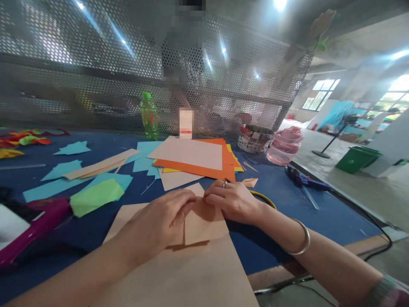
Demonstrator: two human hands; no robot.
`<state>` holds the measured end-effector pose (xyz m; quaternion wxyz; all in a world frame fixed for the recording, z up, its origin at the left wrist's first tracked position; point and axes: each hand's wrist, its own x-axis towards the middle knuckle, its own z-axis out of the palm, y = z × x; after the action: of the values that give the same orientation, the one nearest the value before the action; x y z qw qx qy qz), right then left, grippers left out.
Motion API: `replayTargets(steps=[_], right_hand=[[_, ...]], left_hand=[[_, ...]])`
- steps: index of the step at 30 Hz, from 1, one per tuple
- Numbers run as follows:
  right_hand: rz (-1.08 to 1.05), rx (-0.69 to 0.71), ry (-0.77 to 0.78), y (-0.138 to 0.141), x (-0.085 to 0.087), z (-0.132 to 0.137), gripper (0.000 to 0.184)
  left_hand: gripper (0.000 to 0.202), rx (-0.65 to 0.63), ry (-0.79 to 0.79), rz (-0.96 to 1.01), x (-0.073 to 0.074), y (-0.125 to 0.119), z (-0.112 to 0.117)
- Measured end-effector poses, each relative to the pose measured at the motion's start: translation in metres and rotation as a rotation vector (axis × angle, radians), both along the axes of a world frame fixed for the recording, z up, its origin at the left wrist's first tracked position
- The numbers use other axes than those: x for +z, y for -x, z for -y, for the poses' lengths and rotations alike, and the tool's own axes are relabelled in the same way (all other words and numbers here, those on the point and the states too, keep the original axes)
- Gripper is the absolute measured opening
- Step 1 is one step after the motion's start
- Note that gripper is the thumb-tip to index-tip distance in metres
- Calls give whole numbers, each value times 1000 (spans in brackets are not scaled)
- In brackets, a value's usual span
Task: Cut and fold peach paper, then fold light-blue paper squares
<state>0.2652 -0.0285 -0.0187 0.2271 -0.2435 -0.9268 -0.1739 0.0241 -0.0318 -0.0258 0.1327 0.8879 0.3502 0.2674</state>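
Note:
Both hands meet over a folded piece of tan paper (204, 226) on top of a large tan sheet (191, 277). My left hand (168, 215) is closed at the folded piece's upper left, thumb and fingers pinching its edge. Facing it, my right hand (234, 202) has its fingers curled onto the upper right of the same piece. A narrow slit runs down the fold, and a dark shadow lies under its lower edge. Just beyond the hands is a pile of coloured paper with a pale pink sheet (191, 154) on top and an orange sheet (220, 171) beneath.
A magenta glue gun (41, 226) lies left, beside a green paper piece (96, 197) and blue scraps (73, 148). A green bottle (149, 117), woven basket (254, 140) and pink container (283, 147) stand behind. A blue glue gun (303, 179) is near the right edge.

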Motion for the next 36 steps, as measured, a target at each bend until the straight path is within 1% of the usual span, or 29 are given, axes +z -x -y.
replayTargets(steps=[3,6,11,13,15,19,22,26,31,34,36], right_hand=[[13,16,-19,2,0,2,26],[39,48,-82,4,2,5,28],[52,133,-231,5,7,12,21],[48,171,-244,5,8,14,19],[45,200,-249,6,9,16,19],[51,232,-293,9,9,18,20],[54,221,-299,11,9,18,20],[49,190,-337,12,8,16,21],[40,147,-360,12,9,15,24],[24,127,-365,12,9,15,22],[2,113,-358,12,9,14,21]], left_hand=[[31,121,63,13,7,-1,-4],[33,154,118,-7,11,0,-7],[42,142,252,-59,20,2,-11],[46,119,327,-74,23,4,-12],[45,92,383,-61,25,7,-14],[42,63,391,-42,24,13,-17],[41,50,380,-59,25,13,-16],[41,52,375,-70,31,10,-13],[41,42,404,-46,33,8,-11],[39,37,429,-17,35,8,-10],[37,58,461,-3,39,6,-9]])
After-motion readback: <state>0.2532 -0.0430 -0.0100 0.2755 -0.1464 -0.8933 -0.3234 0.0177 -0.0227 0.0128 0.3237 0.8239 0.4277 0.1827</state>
